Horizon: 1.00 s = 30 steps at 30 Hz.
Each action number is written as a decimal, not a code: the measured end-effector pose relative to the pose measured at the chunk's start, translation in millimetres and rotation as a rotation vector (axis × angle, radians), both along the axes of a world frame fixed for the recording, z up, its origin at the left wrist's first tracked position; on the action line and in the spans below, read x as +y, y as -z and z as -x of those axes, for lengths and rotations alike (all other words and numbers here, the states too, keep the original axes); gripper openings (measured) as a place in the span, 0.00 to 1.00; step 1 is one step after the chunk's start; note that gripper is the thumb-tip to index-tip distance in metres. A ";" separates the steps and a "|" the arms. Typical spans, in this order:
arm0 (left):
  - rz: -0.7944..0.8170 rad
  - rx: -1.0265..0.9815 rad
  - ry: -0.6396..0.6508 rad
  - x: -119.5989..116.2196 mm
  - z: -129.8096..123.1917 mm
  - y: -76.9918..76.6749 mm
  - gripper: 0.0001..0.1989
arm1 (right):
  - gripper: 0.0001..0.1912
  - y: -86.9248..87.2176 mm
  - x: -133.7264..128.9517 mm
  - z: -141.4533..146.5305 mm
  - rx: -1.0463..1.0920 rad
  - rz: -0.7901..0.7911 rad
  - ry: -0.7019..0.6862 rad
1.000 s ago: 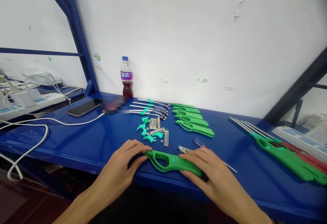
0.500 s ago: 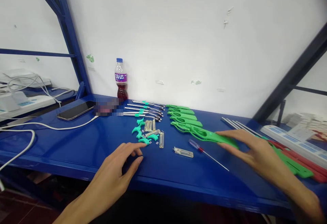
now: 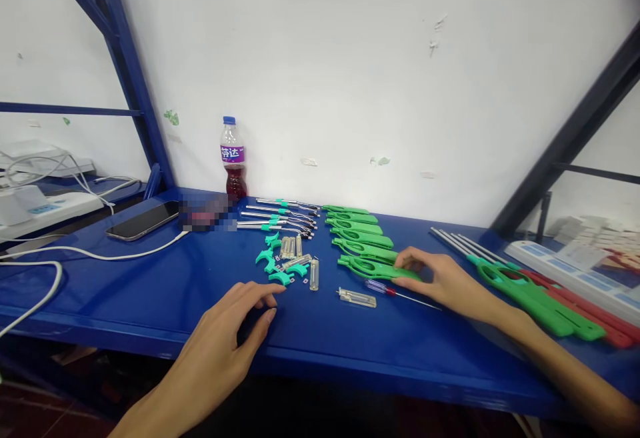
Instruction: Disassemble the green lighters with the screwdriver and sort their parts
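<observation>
My right hand (image 3: pixel 433 277) grips the near end of a green lighter casing half (image 3: pixel 367 268), the closest in a row of similar green casings (image 3: pixel 363 239). A screwdriver (image 3: pixel 383 287) with a clear purple and red handle lies just below that hand. Beside it rests a clear fuel reservoir (image 3: pixel 357 298). My left hand (image 3: pixel 240 325) hovers over the table edge with fingers apart, holding nothing. Its index fingertip is close to a teal trigger piece (image 3: pixel 279 279). More teal triggers and several clear reservoirs (image 3: pixel 314 275) lie just beyond.
Metal lighter tubes with wires (image 3: pixel 275 213) lie at the back, near a drink bottle (image 3: pixel 233 161). A phone (image 3: pixel 144 220) and white cable (image 3: pixel 100 249) are at left. Assembled green lighters (image 3: pixel 530 298), red ones (image 3: pixel 595 311) and a power strip (image 3: pixel 570 271) are at right.
My right hand has moved left with the green casing, bringing it in line with the row. The screwdriver has shifted slightly. My left hand stays nearly still.
</observation>
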<state>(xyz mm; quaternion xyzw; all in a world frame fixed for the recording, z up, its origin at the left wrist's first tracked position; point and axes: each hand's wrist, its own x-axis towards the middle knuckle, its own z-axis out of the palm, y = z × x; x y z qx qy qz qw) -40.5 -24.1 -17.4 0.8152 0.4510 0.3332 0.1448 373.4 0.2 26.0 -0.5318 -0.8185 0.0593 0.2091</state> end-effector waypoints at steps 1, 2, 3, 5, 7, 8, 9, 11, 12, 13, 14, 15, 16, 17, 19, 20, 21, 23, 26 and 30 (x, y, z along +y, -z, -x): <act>0.002 0.004 0.001 0.1 -0.4 -0.1 0.15 | 0.18 1.8 1.3 2.3 -0.012 -0.018 0.002; 0.000 0.008 0.001 0.3 -0.7 0.1 0.15 | 0.18 3.5 2.3 4.3 -0.026 -0.038 0.006; -0.006 0.011 0.001 0.6 -0.7 0.5 0.15 | 0.18 4.9 2.9 5.5 -0.041 -0.060 0.009; -0.033 0.015 0.000 2.1 0.6 2.6 0.15 | 0.18 5.0 2.0 4.0 -0.071 -0.114 0.026; -0.079 0.013 0.002 4.5 3.3 6.2 0.14 | 0.18 1.3 -2.6 -6.0 -0.096 -0.181 0.087; -0.113 0.010 0.004 5.8 4.6 8.2 0.14 | 0.19 -1.6 -6.7 -15.1 -0.106 -0.221 0.149; -0.152 0.012 0.012 6.8 5.2 9.9 0.13 | 0.20 -4.5 -12.1 -26.7 -0.115 -0.263 0.232; -0.265 0.035 0.038 6.5 2.1 11.1 0.13 | 0.23 -8.3 -27.0 -55.2 -0.133 -0.338 0.438; -0.337 0.059 0.068 4.5 -2.8 10.1 0.13 | 0.24 -8.3 -35.8 -70.3 -0.152 -0.354 0.530; -0.416 0.086 0.100 1.4 -10.3 8.0 0.14 | 0.24 -6.7 -45.0 -84.8 -0.176 -0.354 0.604; -0.491 0.114 0.152 -2.8 -20.5 4.9 0.15 | 0.24 -3.5 -53.8 -97.7 -0.201 -0.341 0.658; -0.562 0.151 0.208 -7.3 -33.0 1.0 0.18 | 0.25 1.1 -61.8 -108.5 -0.224 -0.325 0.699; -0.615 0.196 0.231 -11.6 -47.1 -3.3 0.19 | 0.26 6.6 -68.6 -117.0 -0.244 -0.312 0.736; -0.630 0.275 0.269 -14.9 -61.9 -7.6 0.21 | 0.25 12.5 -74.0 -123.0 -0.263 -0.301 0.758; -0.607 0.393 0.333 -17.1 -88.5 -14.9 0.22 | 0.25 23.8 -80.5 -128.9 -0.302 -0.288 0.788; -0.582 0.434 0.367 -15.7 -98.3 -17.3 0.24 | 0.24 28.5 -81.9 -129.6 -0.319 -0.285 0.798; -0.532 0.479 0.381 -13.0 -104.7 -18.8 0.26 | 0.24 32.5 -82.5 -129.3 -0.335 -0.283 0.805; -0.464 0.508 0.367 -5.1 -106.8 -18.6 0.27 | 0.22 38.2 -81.9 -127.2 -0.353 -0.285 0.816; -0.436 0.475 0.304 6.9 -90.0 -12.9 0.28 | 0.19 43.0 -79.8 -122.8 -0.348 -0.292 0.820; -0.470 0.421 0.242 15.7 -64.6 -2.2 0.28 | 0.18 46.1 -77.6 -116.6 -0.315 -0.320 0.824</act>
